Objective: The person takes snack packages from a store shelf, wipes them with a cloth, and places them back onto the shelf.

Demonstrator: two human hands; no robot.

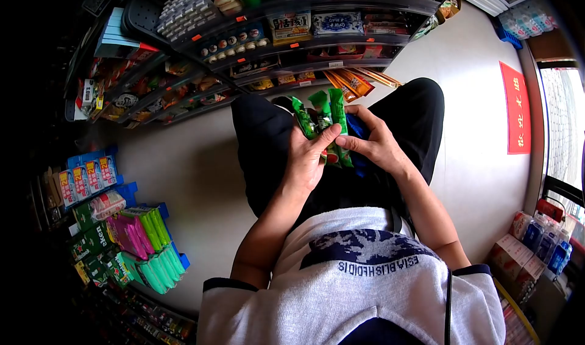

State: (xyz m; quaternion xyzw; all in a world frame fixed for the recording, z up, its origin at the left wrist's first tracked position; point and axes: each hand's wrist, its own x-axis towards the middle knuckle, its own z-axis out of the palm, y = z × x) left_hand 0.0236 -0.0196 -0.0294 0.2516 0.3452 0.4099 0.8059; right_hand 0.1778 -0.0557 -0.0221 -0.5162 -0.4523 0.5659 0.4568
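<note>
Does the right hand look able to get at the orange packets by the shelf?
Probably yes: the orange packets lie just beyond the right hand, and nothing obvious blocks the way. But it is handling the green packets, so it would likely have to leave those first.

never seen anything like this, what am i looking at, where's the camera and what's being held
There is no machine here, just a person working bare-handed. One camera, worn on the head, took the picture, looking forward and down, so the wearer's shirt and dark trousers show too. Close together, the left hand and right hand hold green packets. Ahead are shelves full of packaged goods, with orange packets near the lowest one. To the left, pink packs sit beside the pale floor.
</note>
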